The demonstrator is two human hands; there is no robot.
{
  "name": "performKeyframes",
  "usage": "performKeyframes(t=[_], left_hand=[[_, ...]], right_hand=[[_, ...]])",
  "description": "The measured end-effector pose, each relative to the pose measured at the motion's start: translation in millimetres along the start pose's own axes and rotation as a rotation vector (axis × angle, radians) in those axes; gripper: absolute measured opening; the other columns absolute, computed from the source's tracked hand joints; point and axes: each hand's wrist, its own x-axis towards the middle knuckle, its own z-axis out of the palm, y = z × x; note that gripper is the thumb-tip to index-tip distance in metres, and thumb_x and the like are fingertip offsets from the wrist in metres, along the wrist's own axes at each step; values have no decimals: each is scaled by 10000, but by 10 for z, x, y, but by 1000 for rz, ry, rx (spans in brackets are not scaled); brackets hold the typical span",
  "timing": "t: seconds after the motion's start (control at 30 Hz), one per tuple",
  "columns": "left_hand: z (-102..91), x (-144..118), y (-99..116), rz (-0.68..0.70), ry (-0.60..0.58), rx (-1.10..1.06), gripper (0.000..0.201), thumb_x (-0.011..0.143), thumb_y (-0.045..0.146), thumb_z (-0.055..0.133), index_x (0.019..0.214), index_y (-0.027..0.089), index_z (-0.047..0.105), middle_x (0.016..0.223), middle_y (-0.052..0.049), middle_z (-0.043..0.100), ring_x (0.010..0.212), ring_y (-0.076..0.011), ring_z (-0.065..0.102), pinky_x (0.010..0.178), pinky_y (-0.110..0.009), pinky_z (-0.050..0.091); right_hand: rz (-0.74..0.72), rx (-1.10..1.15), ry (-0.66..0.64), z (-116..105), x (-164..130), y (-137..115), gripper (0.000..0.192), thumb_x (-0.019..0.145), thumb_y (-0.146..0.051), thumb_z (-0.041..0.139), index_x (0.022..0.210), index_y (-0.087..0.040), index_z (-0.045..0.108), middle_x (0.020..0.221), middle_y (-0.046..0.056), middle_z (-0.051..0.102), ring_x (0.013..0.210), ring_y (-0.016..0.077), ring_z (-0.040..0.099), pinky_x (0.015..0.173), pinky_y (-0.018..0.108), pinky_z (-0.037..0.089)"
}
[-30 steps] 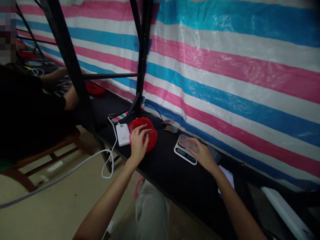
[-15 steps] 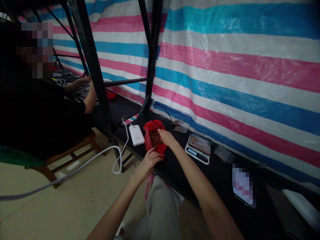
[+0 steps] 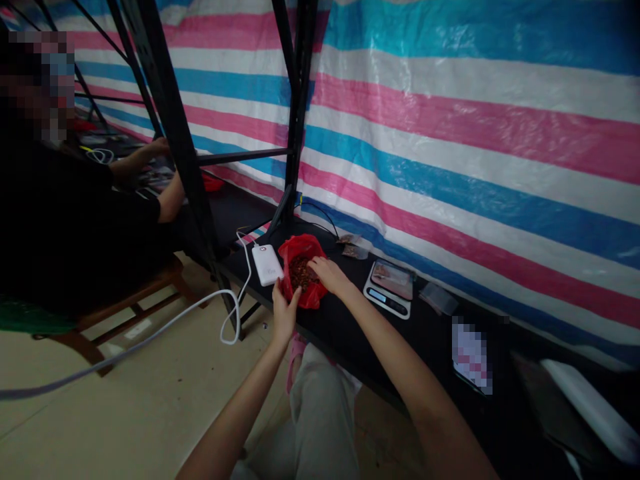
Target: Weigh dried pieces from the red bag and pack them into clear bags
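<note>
- Head view, layout: a red bag of small brown pieces sits open on the black surface, near its front edge and just right of a white power bank.
- Head view, left hand: it is closed on the bag's near rim, fingers pinching the plastic from below and in front. This grip appears to hold the mouth open.
- Head view, right hand: it lies over the bag's right rim with fingers loosely spread and fingertips at the brown contents. Whether any pieces are pinched between the fingers cannot be told.
- Head view, position: the bag lies between the two hands, touching both; the left hand is at its near side, the right hand at its far right side.
- Handling, judged: the bag is thin, soft film, light and slippery, with no stiffness of its own. It will likely slump and spill if the rim is released. Take hold at the rim, bunching the film, not at the sagging body. The contents look small, loose and dry, best taken in pinches.
- Head view, surroundings: a scale stands just right of the bag, apart from both hands. A clear pouch lies beyond it. A white cable runs from the power bank down to the floor.
- Head view, background: another person sits at the left, hands on a separate stretch of surface. A striped tarp hangs behind.
</note>
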Motion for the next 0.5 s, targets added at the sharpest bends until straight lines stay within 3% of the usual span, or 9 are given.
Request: performKeyframes(t=[0.13, 0.23, 0.33, 0.5], left_hand=[[91, 73, -88, -51, -31, -47, 602, 705, 353, 633, 1234, 160, 421, 1264, -149, 461, 1212, -272, 416, 1041, -430, 304], [120, 99, -111, -31, -3, -85, 386, 699, 293, 606, 1051, 142, 563, 1089, -114, 569, 1102, -253, 505, 1002, -417, 350], [167, 106, -139, -56, 88, -117, 243, 739, 298, 534, 897, 131, 608, 962, -83, 603, 1023, -230, 544, 966, -402, 382], [278, 87, -69, -143, 172, -285, 334, 779, 357, 490, 973, 105, 593, 943, -74, 622, 929, -199, 580, 897, -379, 439]], right_hand=[[26, 66, 24, 31, -31, -36, 279, 855, -89, 409, 1110, -153, 503, 1063, 107, 550, 983, 177, 526, 829, 284, 416], [14, 62, 47, 24, -66, -49, 250, 855, -89, 411, 1077, -148, 512, 1030, 102, 564, 939, 184, 546, 788, 292, 434], [9, 46, 57, 5, -102, -42, 203, 866, -123, 420, 1046, -147, 512, 988, 92, 576, 903, 190, 564, 751, 296, 449], [17, 19, 77, 13, -146, -31, 176, 870, -134, 427, 1028, -150, 502, 976, 79, 580, 886, 187, 580, 742, 299, 460]])
